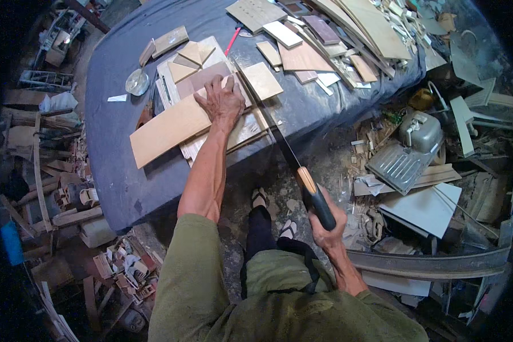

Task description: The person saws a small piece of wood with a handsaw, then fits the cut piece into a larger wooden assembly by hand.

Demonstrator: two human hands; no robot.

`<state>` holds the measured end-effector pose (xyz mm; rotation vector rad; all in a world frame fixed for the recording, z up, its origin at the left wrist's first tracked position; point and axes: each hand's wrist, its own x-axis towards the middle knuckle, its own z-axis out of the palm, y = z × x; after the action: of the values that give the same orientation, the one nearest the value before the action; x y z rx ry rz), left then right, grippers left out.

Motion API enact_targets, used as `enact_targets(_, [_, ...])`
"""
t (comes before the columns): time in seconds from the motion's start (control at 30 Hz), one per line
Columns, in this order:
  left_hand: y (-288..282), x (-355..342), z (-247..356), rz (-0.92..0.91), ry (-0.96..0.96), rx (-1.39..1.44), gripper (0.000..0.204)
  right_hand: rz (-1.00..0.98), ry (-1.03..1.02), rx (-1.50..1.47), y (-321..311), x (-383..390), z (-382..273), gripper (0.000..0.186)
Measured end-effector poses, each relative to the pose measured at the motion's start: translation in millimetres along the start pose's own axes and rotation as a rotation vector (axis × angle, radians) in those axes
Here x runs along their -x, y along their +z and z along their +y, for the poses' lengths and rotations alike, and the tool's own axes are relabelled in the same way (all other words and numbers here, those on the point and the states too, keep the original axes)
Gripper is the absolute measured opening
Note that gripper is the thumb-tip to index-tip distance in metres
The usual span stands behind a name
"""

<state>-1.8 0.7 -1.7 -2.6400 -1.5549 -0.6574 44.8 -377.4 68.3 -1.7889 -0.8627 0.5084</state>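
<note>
A pale wooden board [168, 126] lies slantwise across a stack of flat wood pieces near the table's front edge. My left hand [223, 102] presses down on it from above, fingers spread. My right hand [332, 225] is wrapped around the black handle of a handsaw [283, 145]. The dark blade runs up and to the left across the board, just right of my left hand. On the blade's other side is the board's right end [263, 81]. How deep the blade sits in the wood, I cannot tell.
Offcuts [302, 57] pile up at the table's far right. Small wood pieces [171, 40], a round clear container [137, 82] and a red strip [232, 41] are on the dark table cover [117, 171]. A metal sink [404, 154] and scrap lie at right; debris [125, 268] lies lower left.
</note>
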Motion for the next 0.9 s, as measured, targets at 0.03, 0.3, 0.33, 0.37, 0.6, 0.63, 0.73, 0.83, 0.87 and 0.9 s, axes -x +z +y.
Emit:
enact_targets(0.03, [-0.9, -1.2, 0.5, -0.009, -0.013, 0.006, 0.034, 0.014, -0.027, 0.025, -5.4, 10.4, 2.6, 0.059])
enact_targets(0.3, [3.3, -2.5, -1.1, -0.012, -0.005, -0.022, 0.034, -0.007, 0.014, -0.090, 1.9, -3.1, -14.9, 0.057])
enact_targets(0.33, [3.4, -2.9, -0.4, -0.005, 0.003, -0.012, 0.034, -0.022, 0.063, -0.056, 5.3, -7.3, -9.9, 0.058])
enact_targets(0.37, [3.5, -2.9, 0.4, 0.003, 0.010, -0.001, 0.034, -0.019, 0.066, -0.056, 4.1, -3.3, -7.3, 0.058])
enact_targets(0.6, [0.9, -2.6, -1.1, -0.001, 0.001, 0.011, 0.034, 0.043, 0.046, 0.057, -15.0, 32.3, -6.5, 0.058])
enact_targets(0.63, [1.9, -2.5, -0.6, -0.006, -0.001, 0.013, 0.034, 0.046, 0.046, 0.059, -5.6, 19.9, -6.3, 0.058])
enact_targets(0.73, [5.0, -2.2, -0.4, -0.002, -0.002, 0.009, 0.034, 0.042, -0.045, -0.074, 14.6, -19.4, -10.6, 0.057])
enact_targets(0.83, [5.8, -1.7, -4.3, 0.002, -0.018, 0.006, 0.034, 0.010, 0.046, -0.039, 1.9, -12.5, -7.9, 0.057])
enact_targets(0.87, [5.7, -1.9, -5.7, -0.003, -0.033, 0.010, 0.034, -0.008, 0.064, -0.056, -6.9, 7.1, -1.9, 0.058])
enact_targets(0.9, [4.1, -2.2, -4.2, -0.003, -0.035, 0.010, 0.034, -0.022, 0.084, -0.072, -11.6, 18.7, -2.3, 0.059])
